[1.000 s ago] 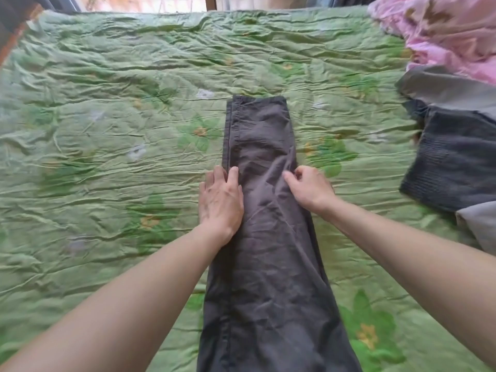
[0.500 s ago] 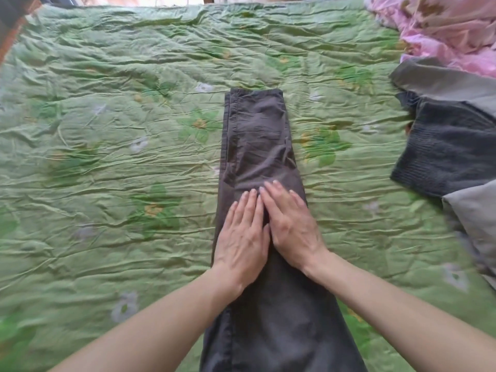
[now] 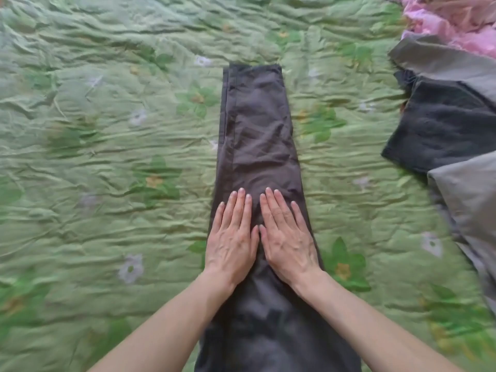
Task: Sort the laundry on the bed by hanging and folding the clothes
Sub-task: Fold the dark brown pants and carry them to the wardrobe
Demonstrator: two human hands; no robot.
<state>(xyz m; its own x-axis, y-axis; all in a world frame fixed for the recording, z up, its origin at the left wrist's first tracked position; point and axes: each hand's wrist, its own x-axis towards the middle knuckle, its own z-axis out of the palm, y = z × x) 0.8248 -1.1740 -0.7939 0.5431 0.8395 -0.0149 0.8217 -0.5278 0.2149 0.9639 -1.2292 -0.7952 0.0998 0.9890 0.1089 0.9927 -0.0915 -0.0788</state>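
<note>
A pair of dark grey trousers lies flat and lengthwise on the bed, legs stacked, hems at the far end. My left hand rests palm down on the trousers' left half, fingers straight and slightly apart. Beside it, my right hand lies palm down on the right half, thumbs nearly touching. Neither hand grips the cloth. The trousers' near end runs out of view at the bottom.
The bed is covered by a wrinkled green floral quilt. At the right lie a dark knitted garment, grey clothes and, in the far right corner, pink fabric.
My hands came from the trousers' side edges to the middle, then slid toward me, flat, side by side. The view tilted slightly nearer.
</note>
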